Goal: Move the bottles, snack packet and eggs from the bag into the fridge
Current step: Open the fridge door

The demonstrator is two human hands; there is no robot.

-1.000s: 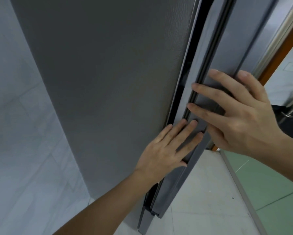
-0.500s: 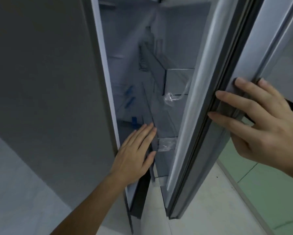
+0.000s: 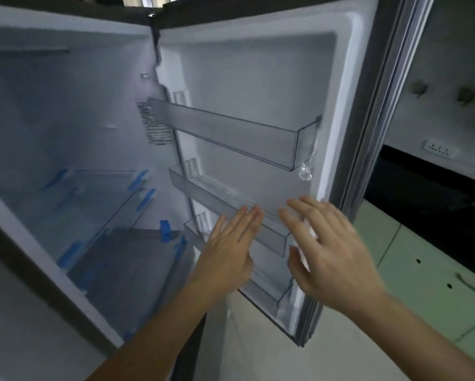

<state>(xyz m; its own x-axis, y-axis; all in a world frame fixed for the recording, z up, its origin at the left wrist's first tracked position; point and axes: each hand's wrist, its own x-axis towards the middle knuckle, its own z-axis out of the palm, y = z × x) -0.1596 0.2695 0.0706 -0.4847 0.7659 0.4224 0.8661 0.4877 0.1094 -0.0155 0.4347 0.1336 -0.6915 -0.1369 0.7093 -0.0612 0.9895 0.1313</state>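
Forearms (image 3: 154,339) fill the bottom of the view, each ending in a bare hand. The left grip (image 3: 228,251) is flat, with fingers straight and close together, and it holds nothing. The right grip (image 3: 335,259) is just beside it, with fingers straight and a little spread, and it is also empty. Both are raised in front of the middle door shelf (image 3: 200,192). I cannot tell whether the fingertips touch it, because the picture is blurred there.

Under them is the lower door shelf (image 3: 269,288) and over them the upper door shelf (image 3: 231,133). All three shelves run long across the inside of the fridge door (image 3: 258,72), from the hinge side on the left to the free edge on the right. I can see nothing in them.

The left grip is nearer to the main compartment of the fridge (image 3: 66,119), where a glass shelf (image 3: 93,204) carries strips of blue tape (image 3: 165,229). The right grip is nearer to the free edge of the door. Farther right, well apart, a dark counter (image 3: 423,193) lies above green cabinet fronts (image 3: 423,270).

The bag, the bottles, the snack packet and the eggs are not in this view. So I judge the fridge is ready to receive, and the coming move must turn away from it, toward the bag. Which direction that is cannot be told from here.
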